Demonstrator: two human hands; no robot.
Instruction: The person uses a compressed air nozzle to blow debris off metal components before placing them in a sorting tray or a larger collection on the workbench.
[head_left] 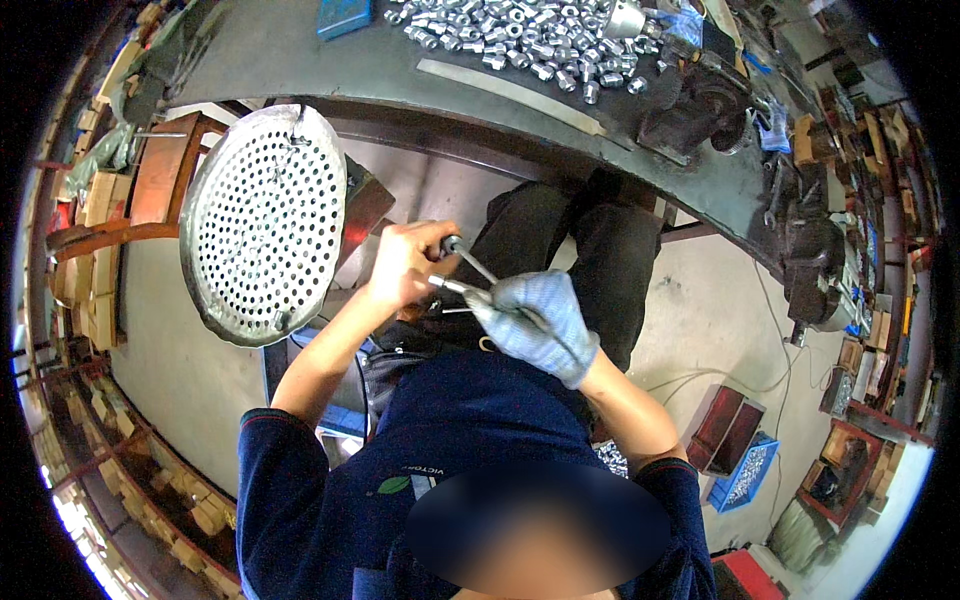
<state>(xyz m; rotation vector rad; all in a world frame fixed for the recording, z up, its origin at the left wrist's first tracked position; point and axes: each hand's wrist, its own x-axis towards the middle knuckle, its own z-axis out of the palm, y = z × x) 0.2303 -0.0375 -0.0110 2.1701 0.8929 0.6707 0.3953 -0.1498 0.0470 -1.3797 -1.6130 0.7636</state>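
My left hand is bare and closed, its fingers curled round a small dark round metal piece. A slim metal rod runs from that piece down toward my right hand. That hand wears a light blue-grey knitted glove and is closed round slim metal rods. One of them, a short rod with a bright thicker end, reaches to just below my left fingers. Both hands are close together above my lap, and the gloved fingers partly hide what they grip.
A round perforated metal pan stands at the left. On the dark workbench lie a heap of shiny metal fittings, a flat metal strip and a dark vise. A blue bin of small metal parts is on the floor at right.
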